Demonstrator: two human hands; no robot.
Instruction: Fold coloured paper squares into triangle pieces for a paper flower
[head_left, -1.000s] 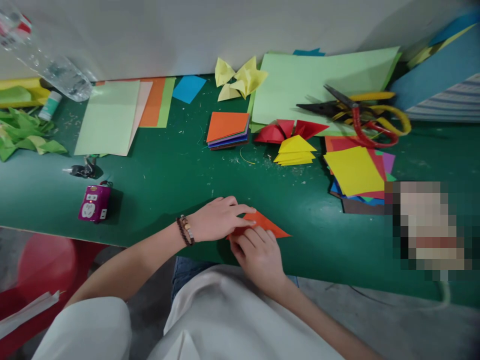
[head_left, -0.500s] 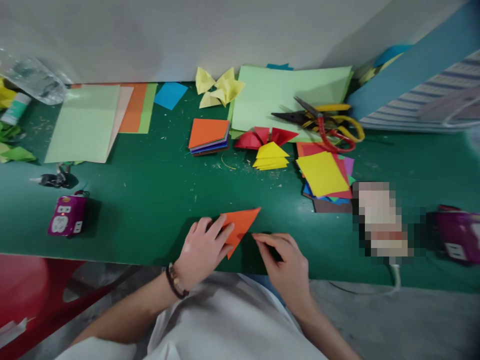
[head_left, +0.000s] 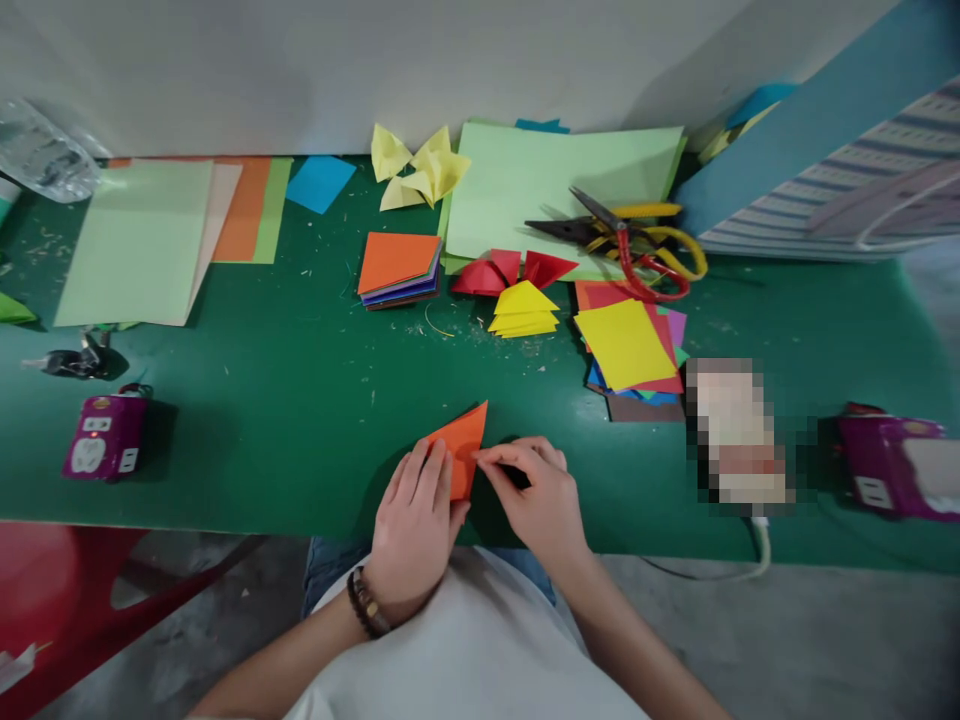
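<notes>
A folded piece of orange paper lies on the green table near its front edge, one pointed corner aimed away from me. My left hand rests on its left part, fingers stretched flat and hiding that side. At the paper's right edge, the thumb and forefinger of my right hand are pinched together on the border. Farther back are a stack of folded papers with orange on top, yellow folded pieces and red folded pieces.
Square coloured sheets are piled to the right, beside a blurred phone on a cable. Scissors and pliers lie on pale green sheets. A purple power adapter stands at left, a blue box at back right.
The orange paper has turned, and its tip now points more away from me. My left hand has turned with it. My right hand has moved left to the paper's edge.
</notes>
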